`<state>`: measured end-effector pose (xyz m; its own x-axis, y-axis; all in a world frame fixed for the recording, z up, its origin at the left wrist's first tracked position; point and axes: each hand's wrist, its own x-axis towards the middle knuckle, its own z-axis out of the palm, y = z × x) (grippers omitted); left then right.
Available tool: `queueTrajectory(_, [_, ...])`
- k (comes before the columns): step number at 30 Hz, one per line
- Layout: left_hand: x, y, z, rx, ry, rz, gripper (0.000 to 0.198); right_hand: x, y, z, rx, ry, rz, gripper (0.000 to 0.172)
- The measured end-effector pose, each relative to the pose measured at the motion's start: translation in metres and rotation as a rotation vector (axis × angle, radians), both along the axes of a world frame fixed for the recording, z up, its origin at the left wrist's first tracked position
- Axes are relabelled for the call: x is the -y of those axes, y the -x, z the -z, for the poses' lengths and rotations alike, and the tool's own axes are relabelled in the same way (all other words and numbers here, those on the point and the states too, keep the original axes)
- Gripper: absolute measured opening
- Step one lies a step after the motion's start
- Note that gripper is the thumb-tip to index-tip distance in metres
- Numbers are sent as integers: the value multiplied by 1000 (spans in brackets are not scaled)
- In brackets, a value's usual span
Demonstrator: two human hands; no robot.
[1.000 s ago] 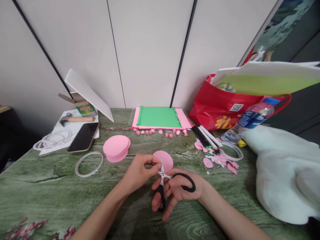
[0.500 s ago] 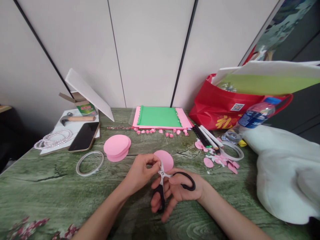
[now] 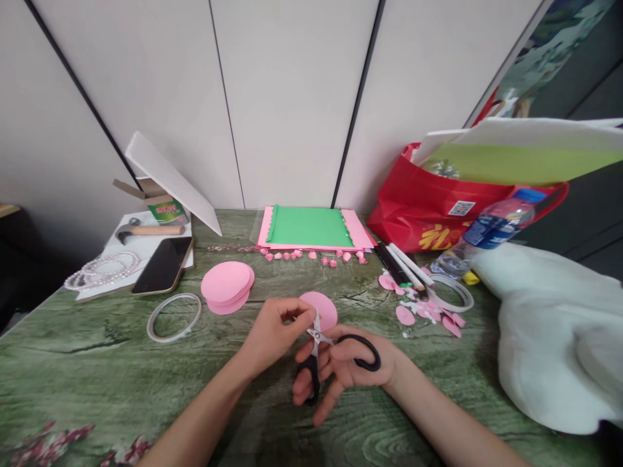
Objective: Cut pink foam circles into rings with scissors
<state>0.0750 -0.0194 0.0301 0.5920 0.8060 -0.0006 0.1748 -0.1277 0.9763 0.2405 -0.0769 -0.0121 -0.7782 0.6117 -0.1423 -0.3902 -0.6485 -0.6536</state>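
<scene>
Left hand (image 3: 272, 334) pinches a pink disc (image 3: 327, 307); right hand (image 3: 360, 370) grips scissors (image 3: 318, 337), lower centre.
Turning the disc rather than the scissors likely gives cleaner snips.

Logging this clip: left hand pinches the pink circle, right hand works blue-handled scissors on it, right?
Not quite. The head view shows the scissors have black handles, not blue; the left hand does pinch the pink circle and the right hand works them.

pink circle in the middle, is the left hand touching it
Touching. The head view shows the left hand pinching the pink circle at its near left edge, fingertips overlapping the paper, right beside the scissors.
</scene>
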Motion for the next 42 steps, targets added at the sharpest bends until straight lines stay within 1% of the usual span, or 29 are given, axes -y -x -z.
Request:
queueTrajectory(4, [3,-3,2,36,44,-39,22,0,2,-3,0,0,4,35])
queueTrajectory(8, [8,-7,2,111,181,-117,20,0,5,-6,30,7,12,32])
queueTrajectory(12, [10,-9,3,192,298,-139,17,0,6,-4,-1,-9,18,38])
queueTrajectory(16, [10,-9,2,204,304,-144,17,0,6,-4,-38,-15,34,44])
queueTrajectory(20, [11,-10,2,209,363,-85,23,0,5,-6,-17,-28,65,41])
queueTrajectory(23, [11,-10,4,222,381,-97,25,0,7,-7,-3,-25,52,39])
queueTrajectory(29, [11,-10,8,257,393,-68,17,0,9,-7,-12,-29,55,38])
queueTrajectory(34, [10,-9,7,275,393,-63,16,-2,8,-5,-17,-27,68,38])
queueTrajectory(37, [10,-9,6,254,387,-77,14,-2,8,-5,-23,-54,85,35])
queueTrajectory(39, [9,-9,6,237,385,-70,18,-2,9,-6,-22,-65,95,33])
queueTrajectory(42, [9,-8,7,244,395,-58,30,-1,10,-6,-29,-62,91,33])
